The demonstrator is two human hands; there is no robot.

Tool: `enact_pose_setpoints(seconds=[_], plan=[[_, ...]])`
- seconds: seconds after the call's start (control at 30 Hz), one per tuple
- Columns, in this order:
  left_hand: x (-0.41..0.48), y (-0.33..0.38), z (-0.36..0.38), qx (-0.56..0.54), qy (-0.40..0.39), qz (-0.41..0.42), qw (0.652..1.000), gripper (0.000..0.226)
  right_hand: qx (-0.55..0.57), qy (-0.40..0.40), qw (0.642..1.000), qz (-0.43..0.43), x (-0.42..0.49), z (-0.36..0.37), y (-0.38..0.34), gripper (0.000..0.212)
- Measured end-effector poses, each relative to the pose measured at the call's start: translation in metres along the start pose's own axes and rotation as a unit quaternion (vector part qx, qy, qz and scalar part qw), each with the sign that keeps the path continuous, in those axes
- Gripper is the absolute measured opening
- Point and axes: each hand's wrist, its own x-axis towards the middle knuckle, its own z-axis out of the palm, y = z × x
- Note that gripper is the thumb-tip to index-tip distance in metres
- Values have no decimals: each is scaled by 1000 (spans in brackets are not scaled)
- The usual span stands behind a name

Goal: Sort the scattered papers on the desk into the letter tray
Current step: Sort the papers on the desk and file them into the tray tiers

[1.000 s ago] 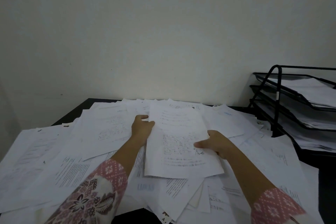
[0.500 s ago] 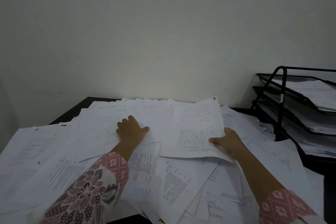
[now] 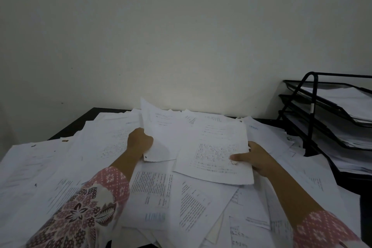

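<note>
Left hand [image 3: 140,143]: grips a raised sheet [image 3: 163,137] by its left edge.
Right hand [image 3: 256,157]: pinches a printed page [image 3: 215,147].
Scattered papers [image 3: 60,167]: cover the bench [image 3: 73,127].
Letter tray [image 3: 311,123]: far right, holding papers.

This looks like an office or a study corner given over to paperwork. A dark surface [image 3: 88,119] stands against a plain pale wall [image 3: 181,36] and is almost buried under loose white papers [image 3: 155,189], printed and typed sheets lying overlapped at all angles. At its right end stands a black wire-mesh letter tray [image 3: 311,121] of three stacked tiers, each holding more sheets. The light is dim.
</note>
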Motion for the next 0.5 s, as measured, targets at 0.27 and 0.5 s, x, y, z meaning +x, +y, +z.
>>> enact_pose_setpoints(seconds=[0.27, 0.5], plan=[[-1, -11, -26, -130, 23, -12, 991, 39, -40, 129, 991, 6, 13, -3, 4, 40], [-1, -17, -41, -221, -21, -32, 974, 32, -54, 225, 972, -33, 2, -12, -11, 17]])
